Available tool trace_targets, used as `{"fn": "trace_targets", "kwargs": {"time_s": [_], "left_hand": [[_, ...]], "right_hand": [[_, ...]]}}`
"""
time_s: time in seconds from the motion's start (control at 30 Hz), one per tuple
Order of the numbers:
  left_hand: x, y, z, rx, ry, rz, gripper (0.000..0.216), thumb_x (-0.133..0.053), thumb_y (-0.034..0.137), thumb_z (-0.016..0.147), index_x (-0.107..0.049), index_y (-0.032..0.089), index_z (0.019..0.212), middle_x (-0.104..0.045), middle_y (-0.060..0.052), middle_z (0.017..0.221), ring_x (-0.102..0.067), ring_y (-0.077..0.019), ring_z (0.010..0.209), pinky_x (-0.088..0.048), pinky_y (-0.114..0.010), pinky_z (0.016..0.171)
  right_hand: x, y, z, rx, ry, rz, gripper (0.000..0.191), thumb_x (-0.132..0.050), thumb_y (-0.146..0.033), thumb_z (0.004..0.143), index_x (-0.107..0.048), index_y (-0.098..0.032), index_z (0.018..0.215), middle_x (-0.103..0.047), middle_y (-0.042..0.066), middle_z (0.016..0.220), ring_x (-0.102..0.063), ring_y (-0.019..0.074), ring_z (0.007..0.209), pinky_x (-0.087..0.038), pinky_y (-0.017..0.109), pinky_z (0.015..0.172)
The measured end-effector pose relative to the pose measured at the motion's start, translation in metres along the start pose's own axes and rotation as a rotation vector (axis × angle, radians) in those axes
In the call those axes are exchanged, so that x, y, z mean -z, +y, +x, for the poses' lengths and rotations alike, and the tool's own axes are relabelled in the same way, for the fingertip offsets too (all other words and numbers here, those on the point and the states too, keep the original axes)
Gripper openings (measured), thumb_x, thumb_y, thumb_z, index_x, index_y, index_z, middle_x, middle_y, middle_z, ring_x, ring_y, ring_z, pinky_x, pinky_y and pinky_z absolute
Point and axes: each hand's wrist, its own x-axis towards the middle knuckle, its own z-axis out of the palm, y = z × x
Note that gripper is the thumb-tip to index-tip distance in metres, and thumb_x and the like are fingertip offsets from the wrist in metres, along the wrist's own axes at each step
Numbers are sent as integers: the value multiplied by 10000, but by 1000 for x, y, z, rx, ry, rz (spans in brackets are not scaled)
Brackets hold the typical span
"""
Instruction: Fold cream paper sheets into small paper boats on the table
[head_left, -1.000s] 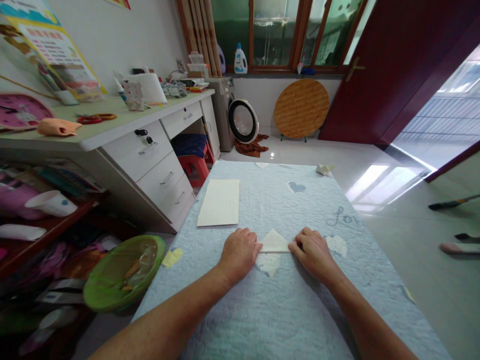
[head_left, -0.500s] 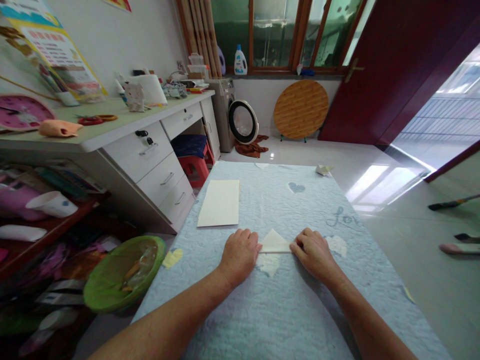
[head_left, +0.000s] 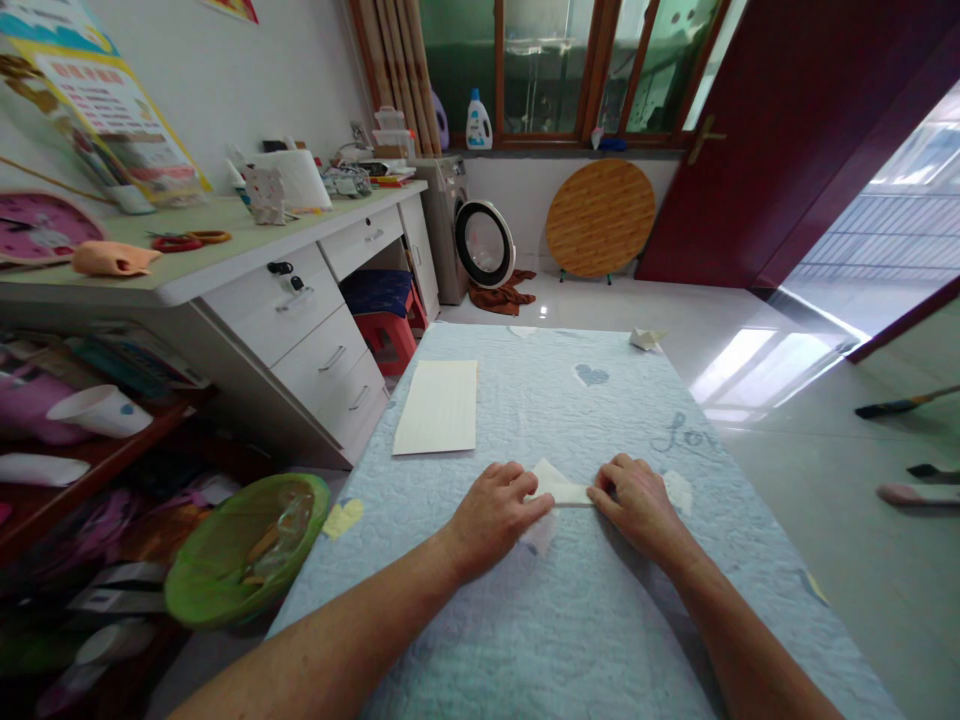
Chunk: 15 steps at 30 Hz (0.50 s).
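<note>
A small folded piece of cream paper [head_left: 559, 486] lies on the pale blue quilted cloth [head_left: 570, 610] that covers the table. My left hand [head_left: 495, 515] rests on the paper's left part, fingers bent and pressing it down. Against the paper's right end sits my right hand [head_left: 637, 505], its fingertips pinched on that edge. Most of the paper is covered by the two hands; only a pointed flap shows between them.
A flat stack of cream paper sheets [head_left: 437, 406] lies further back on the left. A small folded paper [head_left: 646, 338] sits at the far right edge. A green basket [head_left: 244, 545], a desk with drawers [head_left: 300, 310] and red stools [head_left: 390, 335] stand to the left.
My left hand has slid right over the folded paper, covering more of it. The visible triangle of paper is smaller. My right hand has stayed almost in place.
</note>
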Motion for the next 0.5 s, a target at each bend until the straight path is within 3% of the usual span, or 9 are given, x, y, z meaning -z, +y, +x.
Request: {"fn": "trace_targets", "kwargs": {"time_s": [0.17, 0.27, 0.37, 0.5], "left_hand": [[6, 3, 2, -47, -77, 38, 215, -518, 257, 977, -576, 240, 1183, -626, -51, 945, -535, -220, 907, -392, -368, 767], [6, 4, 2, -44, -82, 56, 206, -508, 264, 984, -569, 243, 1180, -628, -50, 954, -544, -218, 906, -394, -368, 762], [4, 3, 2, -52, -66, 63, 193, -485, 270, 996, -567, 236, 1167, -631, -44, 955, -548, -217, 894, -396, -369, 754], [3, 3, 1, -71, -57, 68, 171, -486, 246, 993, -582, 204, 1128, -632, -44, 956, -555, -217, 878, -413, -373, 736]], "right_hand": [[-1, -4, -4, 31, 82, 33, 80, -571, -208, 836, -638, -199, 793, -608, 65, 860, -515, 242, 854, -345, 355, 776], [-1, -18, -11, 222, 175, 143, 185, -509, -89, 815, -626, -195, 912, -609, 79, 963, -510, 245, 933, -370, 372, 848], [-3, -33, -17, 445, 103, 318, 294, -413, -10, 820, -612, -194, 934, -599, 76, 958, -522, 212, 935, -413, 330, 854], [-9, -41, -19, 446, 18, 360, 294, -395, -20, 858, -625, -200, 894, -598, 56, 871, -542, 195, 859, -438, 301, 790]]}}
